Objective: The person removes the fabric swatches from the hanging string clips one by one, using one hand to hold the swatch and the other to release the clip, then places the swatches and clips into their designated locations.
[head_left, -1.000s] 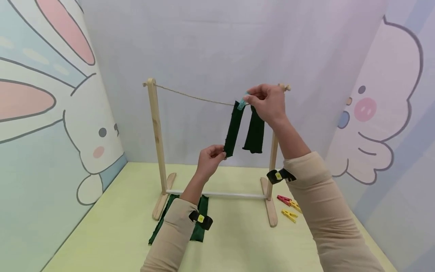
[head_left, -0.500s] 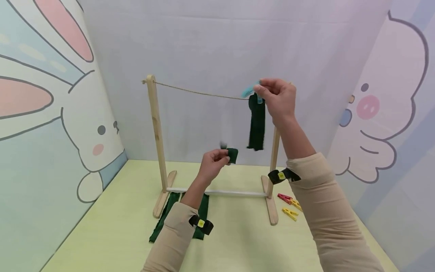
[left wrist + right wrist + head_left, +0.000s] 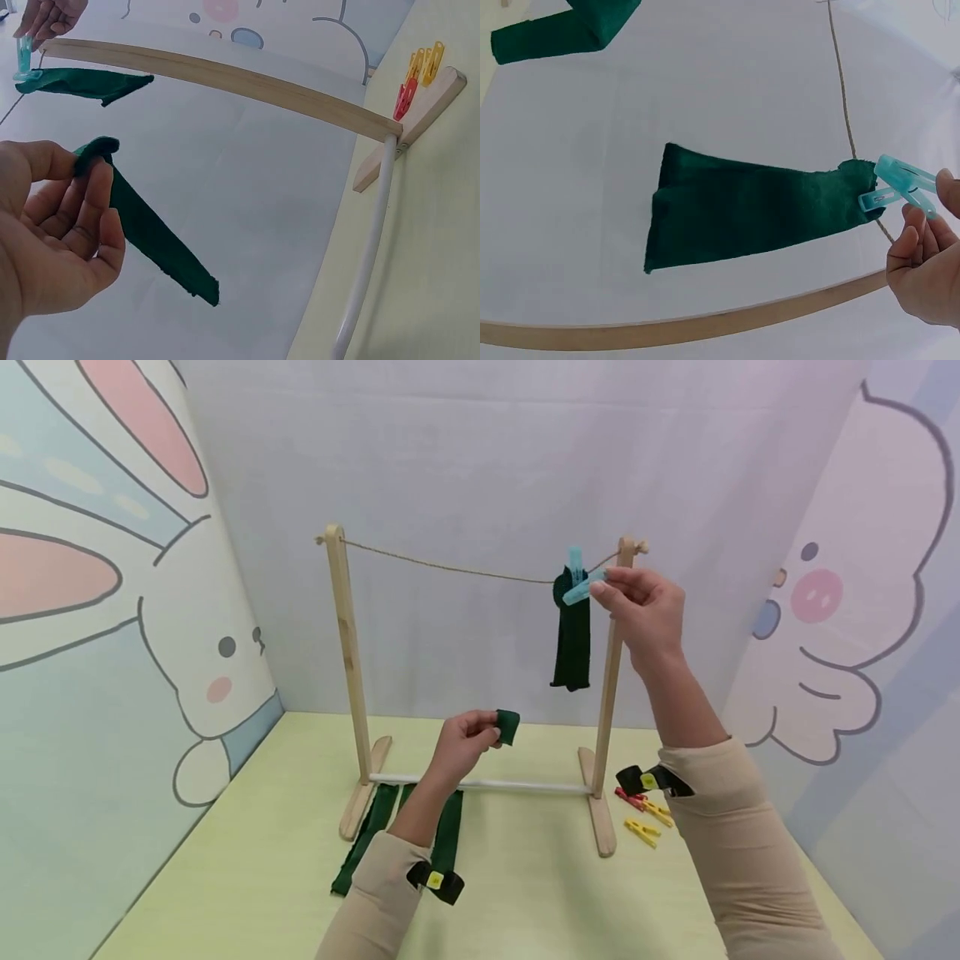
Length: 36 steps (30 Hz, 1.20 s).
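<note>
My right hand (image 3: 926,262) pinched a light-blue clothespin (image 3: 906,174) just beside a second clothespin (image 3: 877,199), which clipped a dark green cloth (image 3: 757,206) to a thin rope (image 3: 842,82). The cloth widened toward its free edge. Well apart from it, another green strip (image 3: 562,34) was bent over. A wooden bar (image 3: 682,330) passed near the cloth's long edge.

Hanging cloth (image 3: 573,643): on rope (image 3: 450,567), near right post (image 3: 606,710). Loose pegs (image 3: 642,832): on table (image 3: 525,893), right of the stand's right foot (image 3: 600,827). Strips (image 3: 366,835): on table, before crossbar (image 3: 517,787), leftward; count uncertain, a sleeve (image 3: 386,881) covering part.
</note>
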Tool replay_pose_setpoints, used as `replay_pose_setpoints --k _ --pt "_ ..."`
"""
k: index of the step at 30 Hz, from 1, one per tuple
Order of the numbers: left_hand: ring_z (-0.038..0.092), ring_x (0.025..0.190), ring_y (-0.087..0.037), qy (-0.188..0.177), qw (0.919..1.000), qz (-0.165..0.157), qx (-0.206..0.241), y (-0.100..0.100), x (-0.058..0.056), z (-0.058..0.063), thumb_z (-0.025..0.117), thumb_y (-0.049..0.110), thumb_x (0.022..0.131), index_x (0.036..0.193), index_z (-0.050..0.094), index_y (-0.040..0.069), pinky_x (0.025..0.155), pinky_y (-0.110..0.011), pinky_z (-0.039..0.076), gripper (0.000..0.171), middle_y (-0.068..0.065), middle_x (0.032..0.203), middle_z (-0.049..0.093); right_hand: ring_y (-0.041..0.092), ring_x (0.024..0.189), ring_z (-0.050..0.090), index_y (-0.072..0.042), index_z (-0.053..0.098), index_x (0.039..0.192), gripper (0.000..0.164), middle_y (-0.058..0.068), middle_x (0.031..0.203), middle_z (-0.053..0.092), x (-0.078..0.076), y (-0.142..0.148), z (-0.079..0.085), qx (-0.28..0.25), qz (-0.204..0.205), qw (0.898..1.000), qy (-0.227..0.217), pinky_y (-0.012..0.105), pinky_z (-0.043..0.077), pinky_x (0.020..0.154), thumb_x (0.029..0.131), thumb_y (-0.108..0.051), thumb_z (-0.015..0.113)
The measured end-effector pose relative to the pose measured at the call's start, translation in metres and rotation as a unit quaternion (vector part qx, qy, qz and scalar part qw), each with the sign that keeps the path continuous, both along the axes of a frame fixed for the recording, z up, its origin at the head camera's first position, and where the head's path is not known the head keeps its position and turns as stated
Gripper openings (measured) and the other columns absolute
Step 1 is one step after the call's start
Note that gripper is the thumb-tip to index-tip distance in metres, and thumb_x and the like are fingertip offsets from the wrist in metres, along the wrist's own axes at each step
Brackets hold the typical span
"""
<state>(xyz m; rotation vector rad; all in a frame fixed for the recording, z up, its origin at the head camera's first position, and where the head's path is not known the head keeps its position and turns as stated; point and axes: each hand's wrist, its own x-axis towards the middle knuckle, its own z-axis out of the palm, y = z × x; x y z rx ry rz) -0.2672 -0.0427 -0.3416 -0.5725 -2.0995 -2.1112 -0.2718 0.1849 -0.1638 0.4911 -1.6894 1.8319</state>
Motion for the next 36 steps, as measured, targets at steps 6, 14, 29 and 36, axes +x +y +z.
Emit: replay_pose_setpoints --k 6,14,29,36 --pt "0.061 0.07 -0.016 -0.008 0.9999 0.0 0.006 -0.003 0.007 -0.011 0.055 -0.002 0.089 0.111 0.06 -0.011 0.077 -0.047 0.05 0.025 -0.009 0.082 0.06 0.015 0.073 0.059 0.001 0.068 0.096 0.021 0.005 0.082 0.066 0.008 0.013 -0.017 -0.008 0.02 1.0 0.005 0.019 0.049 0.071 0.079 -0.008 0.075" --pt "0.059 0.075 -0.017 -0.06 0.9978 0.007 0.026 -0.008 0.016 -0.025 0.052 -0.004 0.089 0.114 0.059 -0.011 0.076 -0.039 0.051 0.027 -0.01 0.085 0.059 0.02 0.072 0.057 0.002 0.067 0.099 0.025 0.007 0.084 0.064 0.015 0.025 -0.051 0.012 0.002 1.0 -0.018 0.02 0.049 0.072 0.08 -0.013 0.074" --pt "0.059 0.074 -0.015 -0.107 0.9941 0.01 0.02 -0.007 0.021 -0.058 0.049 0.0 0.089 0.116 0.058 -0.01 0.071 -0.029 0.051 0.03 -0.012 0.093 0.06 0.012 0.072 0.06 0.005 0.064 0.101 0.021 0.003 0.084 0.065 0.026 0.046 -0.102 0.0 0.023 0.998 -0.062 0.019 0.049 0.072 0.083 -0.003 0.069" --pt "0.059 0.073 -0.014 -0.111 0.9937 0.014 0.009 -0.006 0.016 -0.073 0.05 0.0 0.088 0.115 0.059 -0.009 0.073 -0.035 0.051 0.03 -0.012 0.092 0.061 0.011 0.073 0.058 0.008 0.062 0.101 0.019 -0.001 0.085 0.064 0.028 0.054 -0.116 -0.013 0.031 0.997 -0.068 0.018 0.049 0.07 0.084 0.004 0.066"
